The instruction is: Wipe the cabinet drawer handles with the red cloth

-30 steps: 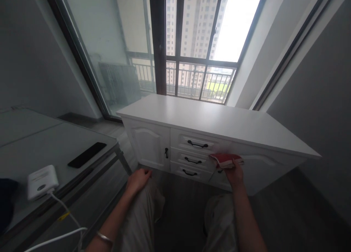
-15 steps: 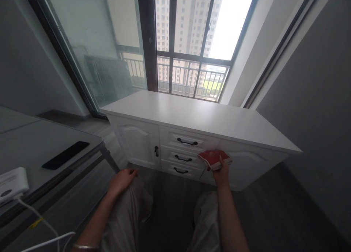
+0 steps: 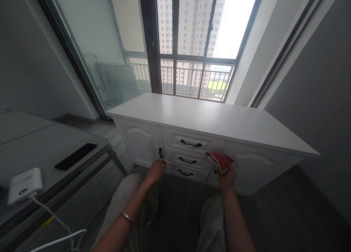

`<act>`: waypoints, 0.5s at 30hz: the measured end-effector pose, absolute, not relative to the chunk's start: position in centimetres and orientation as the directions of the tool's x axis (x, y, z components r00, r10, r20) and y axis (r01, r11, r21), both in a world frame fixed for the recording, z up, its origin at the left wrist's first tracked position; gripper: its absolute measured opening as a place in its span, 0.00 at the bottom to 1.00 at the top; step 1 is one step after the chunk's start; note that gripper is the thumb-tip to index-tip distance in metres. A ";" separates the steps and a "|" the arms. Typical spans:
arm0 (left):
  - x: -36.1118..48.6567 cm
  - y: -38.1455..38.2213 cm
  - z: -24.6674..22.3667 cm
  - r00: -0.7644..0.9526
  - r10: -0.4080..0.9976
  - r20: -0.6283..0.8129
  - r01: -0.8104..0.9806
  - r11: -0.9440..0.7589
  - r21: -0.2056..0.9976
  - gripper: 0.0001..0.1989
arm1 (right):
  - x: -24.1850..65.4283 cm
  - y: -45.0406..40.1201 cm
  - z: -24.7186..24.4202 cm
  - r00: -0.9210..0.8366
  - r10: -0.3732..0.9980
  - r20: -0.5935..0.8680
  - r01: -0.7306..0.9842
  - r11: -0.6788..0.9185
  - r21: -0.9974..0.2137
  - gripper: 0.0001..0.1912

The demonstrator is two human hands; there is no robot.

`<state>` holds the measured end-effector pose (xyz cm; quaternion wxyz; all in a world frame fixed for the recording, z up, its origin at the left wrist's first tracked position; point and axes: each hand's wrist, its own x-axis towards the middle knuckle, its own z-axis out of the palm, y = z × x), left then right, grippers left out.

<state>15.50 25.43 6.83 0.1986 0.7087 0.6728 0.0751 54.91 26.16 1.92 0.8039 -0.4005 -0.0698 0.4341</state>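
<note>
A folded red cloth (image 3: 223, 161) with a pale border is gripped in my right hand (image 3: 228, 174). It hangs in front of the white cabinet (image 3: 139, 144), near the right side of the drawers; whether it touches them I cannot tell. My left hand (image 3: 155, 171) reaches forward over my knee, holding nothing visible, with its fingers loosely bent and partly hidden. Just above its fingertips is the dark door handle (image 3: 160, 153), apart from them as far as I can see. Three drawers with dark handles, the middle handle (image 3: 187, 160) among them, lie between my hands.
At left stands a grey table (image 3: 74, 137) bearing a black phone-like slab (image 3: 76, 156) and a white box-shaped device (image 3: 26, 186) with a white cable (image 3: 52, 212). Behind the cabinet is a tall window (image 3: 192, 44). A wall (image 3: 315, 80) rises on the right.
My left hand has left my knee and moved forward and right towards the cabinet. The red cloth has folded over more in my right hand. The view has shifted slightly.
</note>
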 end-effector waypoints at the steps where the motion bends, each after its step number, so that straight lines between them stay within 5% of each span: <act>1: 17.3 26.1 6.0 0.119 0.980 -0.158 0.920 -0.049 0.390 0.24 | 54.9 26.2 1.8 0.640 0.729 -0.242 -0.636 0.326 -0.699 0.12; 15: 30.5 31.3 -1.4 0.349 0.910 -0.225 0.906 -0.266 0.330 0.33 | 52.9 27.3 1.7 0.631 0.745 -0.218 -0.613 0.307 -0.728 0.15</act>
